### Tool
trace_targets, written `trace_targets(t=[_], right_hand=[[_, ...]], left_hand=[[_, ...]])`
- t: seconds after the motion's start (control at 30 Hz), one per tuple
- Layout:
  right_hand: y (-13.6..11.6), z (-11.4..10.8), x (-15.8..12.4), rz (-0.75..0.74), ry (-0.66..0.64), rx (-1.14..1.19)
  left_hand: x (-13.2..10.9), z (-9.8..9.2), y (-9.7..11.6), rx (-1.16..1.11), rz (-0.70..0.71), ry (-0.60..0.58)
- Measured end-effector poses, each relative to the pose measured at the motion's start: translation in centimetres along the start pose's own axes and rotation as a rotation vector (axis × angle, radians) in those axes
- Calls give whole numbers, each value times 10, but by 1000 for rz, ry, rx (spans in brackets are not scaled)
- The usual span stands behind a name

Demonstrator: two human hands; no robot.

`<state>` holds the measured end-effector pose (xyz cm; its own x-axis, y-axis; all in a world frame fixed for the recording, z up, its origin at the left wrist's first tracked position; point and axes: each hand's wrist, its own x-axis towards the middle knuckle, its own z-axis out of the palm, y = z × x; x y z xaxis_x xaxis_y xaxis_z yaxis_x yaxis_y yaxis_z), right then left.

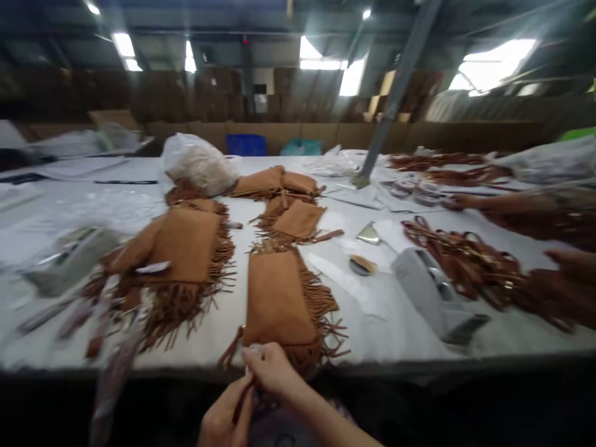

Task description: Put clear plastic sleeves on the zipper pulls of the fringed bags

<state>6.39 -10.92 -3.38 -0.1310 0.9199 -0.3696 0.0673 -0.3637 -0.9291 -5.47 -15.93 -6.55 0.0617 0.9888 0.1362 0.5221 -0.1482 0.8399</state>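
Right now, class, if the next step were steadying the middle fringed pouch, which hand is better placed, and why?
Probably the right hand: it appears at the near edge of the fringed pouch, while the left hand sits lower in view, farther from it.

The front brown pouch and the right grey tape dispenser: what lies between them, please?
In the head view, a white strip and a small oval object lie there.

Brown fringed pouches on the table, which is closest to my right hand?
The front-middle pouch, tassel at its near left corner. The stacked pouches to its left and the pouches behind it lie farther from your right hand.
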Motion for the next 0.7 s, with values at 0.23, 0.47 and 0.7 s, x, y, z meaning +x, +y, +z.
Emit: trace_targets(t=[0.23,0.47,0.7], right_hand=[[8,8,21,30,-117,-25],[11,4,32,-77,90,-6],[7,-22,24,-22,115,-12]], left_hand=[[27,-3,17,-610,-593,-160],[34,-5,13,-775,-669,-183],[25,-5,7,-628,-659,-142]])
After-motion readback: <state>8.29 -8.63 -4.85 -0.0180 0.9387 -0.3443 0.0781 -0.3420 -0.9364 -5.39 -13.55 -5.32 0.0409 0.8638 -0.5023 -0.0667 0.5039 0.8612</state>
